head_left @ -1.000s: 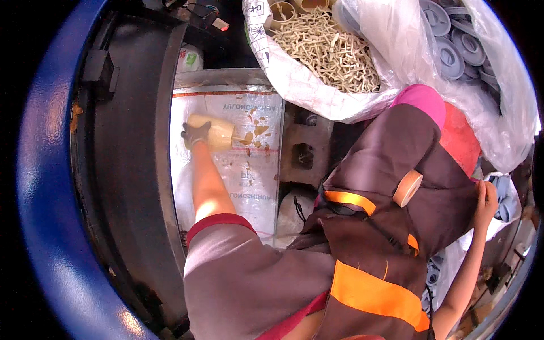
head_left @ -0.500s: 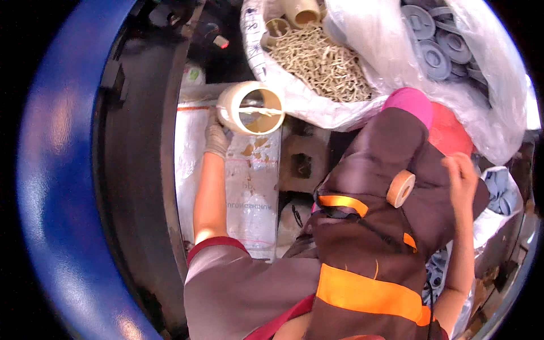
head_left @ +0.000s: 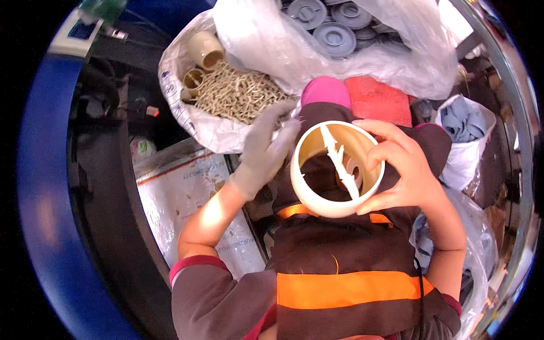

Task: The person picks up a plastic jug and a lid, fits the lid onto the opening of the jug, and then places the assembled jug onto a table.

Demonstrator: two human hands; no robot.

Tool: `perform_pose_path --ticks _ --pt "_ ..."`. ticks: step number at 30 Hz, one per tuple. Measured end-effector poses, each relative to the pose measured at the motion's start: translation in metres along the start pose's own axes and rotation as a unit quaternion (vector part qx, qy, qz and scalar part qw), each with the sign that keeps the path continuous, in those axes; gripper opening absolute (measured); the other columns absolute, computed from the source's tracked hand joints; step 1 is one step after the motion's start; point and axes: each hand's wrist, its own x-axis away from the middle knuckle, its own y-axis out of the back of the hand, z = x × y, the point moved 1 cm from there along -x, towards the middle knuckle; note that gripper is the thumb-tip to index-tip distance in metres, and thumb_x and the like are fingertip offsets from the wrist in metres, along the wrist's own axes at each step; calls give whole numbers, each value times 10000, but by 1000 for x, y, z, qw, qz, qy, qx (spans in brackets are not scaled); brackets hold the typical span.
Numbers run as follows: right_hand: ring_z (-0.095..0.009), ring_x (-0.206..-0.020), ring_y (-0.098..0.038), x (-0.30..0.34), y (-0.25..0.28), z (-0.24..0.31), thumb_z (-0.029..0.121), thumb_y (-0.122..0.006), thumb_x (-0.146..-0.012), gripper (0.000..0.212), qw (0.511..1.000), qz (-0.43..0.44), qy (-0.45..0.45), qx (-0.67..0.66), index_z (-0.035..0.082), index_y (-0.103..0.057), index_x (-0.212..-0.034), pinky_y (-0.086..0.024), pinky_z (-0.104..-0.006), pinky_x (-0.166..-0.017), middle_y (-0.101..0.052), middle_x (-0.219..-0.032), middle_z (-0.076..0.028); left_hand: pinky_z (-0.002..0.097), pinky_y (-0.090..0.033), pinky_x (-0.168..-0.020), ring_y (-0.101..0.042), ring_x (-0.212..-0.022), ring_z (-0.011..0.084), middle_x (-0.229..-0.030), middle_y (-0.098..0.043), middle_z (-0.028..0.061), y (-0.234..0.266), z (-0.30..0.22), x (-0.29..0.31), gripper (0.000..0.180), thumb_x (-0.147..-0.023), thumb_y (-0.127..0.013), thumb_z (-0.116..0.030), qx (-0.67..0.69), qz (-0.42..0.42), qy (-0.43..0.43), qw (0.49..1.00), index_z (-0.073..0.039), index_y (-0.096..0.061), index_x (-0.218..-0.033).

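My right hand [head_left: 409, 170] is closed on the right wall of a cream plastic pipe fitting [head_left: 310, 195], its thumb below and fingers on the upper rim. A thin, branched cream sprue [head_left: 338, 161] spans the fitting's round opening. To the left, my gloved left hand [head_left: 263, 152] is raised with fingers stretched out and slightly blurred. It appears apart from the fitting, holding nothing. Through the opening, part of a tan tape roll [head_left: 355, 170] shows on my lap.
Ahead stands a white sack [head_left: 180, 107] with many cream sprue scraps [head_left: 241, 93] and cream fittings [head_left: 205, 50]. Beyond it are grey round lids [head_left: 334, 39] in clear plastic. At right, a white bag [head_left: 458, 164] contains grey pieces. A blue machine edge [head_left: 42, 187] borders the left.
The cream fitting has come from the far left to above my lap, passing from my left hand to my right. My left hand has let go. The view has shifted rightward.
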Motion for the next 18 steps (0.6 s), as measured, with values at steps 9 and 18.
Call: perform_pose_path --ticks 9,18 --pt "-220 -896 -608 17 -3 -2 338 -855 -569 553 984 22 -154 -91 83 -532 -939 -485 -317 -721 -592 -1153 -90 428 -436 -817 -586 -855 316 -847 -606 129 -20 -53 -4 267 -797 -658 -309 -39 259 -241 935 -44 -634 -816" --pt "-265 -946 -600 12 6 -1 338 -784 -688 414 999 -2 -38 10 65 -560 -904 -453 -367 -809 -589 -1141 -92 382 -455 -756 -562 -761 236 -668 -565 72 -28 -38 0 242 -858 -578 -141 110 182 -117 970 -44 -578 -636"
